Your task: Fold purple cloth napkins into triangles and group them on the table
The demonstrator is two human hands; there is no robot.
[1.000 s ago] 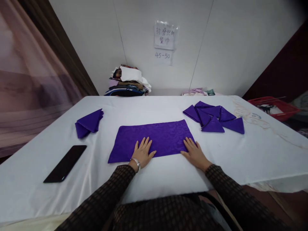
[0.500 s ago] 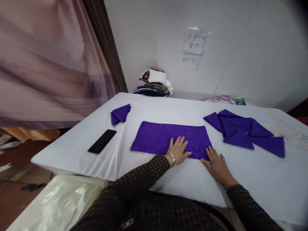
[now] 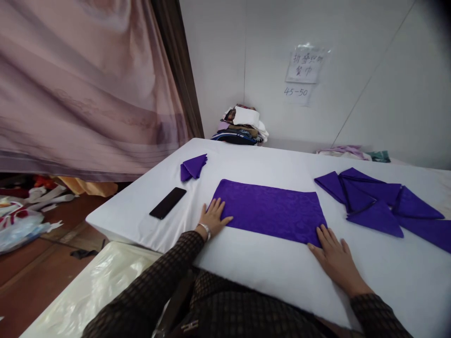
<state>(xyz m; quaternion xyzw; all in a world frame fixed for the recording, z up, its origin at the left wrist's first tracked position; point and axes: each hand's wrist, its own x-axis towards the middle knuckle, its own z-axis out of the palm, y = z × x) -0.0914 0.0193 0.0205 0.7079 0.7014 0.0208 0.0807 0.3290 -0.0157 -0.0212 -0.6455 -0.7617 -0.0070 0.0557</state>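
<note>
Left hand [image 3: 213, 218] slid leftward along purple cloth [image 3: 269, 210], right hand [image 3: 336, 258] at near-right corner, fingers spread, released

Purple cloth [image 3: 271, 211]: oblong, tonal swirl pattern, matte; lies flat & spread on white-covered tbl [image 3: 268, 164], long edges running L–R, sl. askew in view. L hand [image 3: 213, 219], fingers splayed, on cloth's near L corner; R hand [image 3: 336, 256], fingers on near R corner. Nearby, both apart from cloth: purple triangles [image 3: 375, 218], folded, overlapping, beyond R hand; small folded purple bundle [image 3: 193, 166], pointed, w/ layered edges, off far L corner.
</note>
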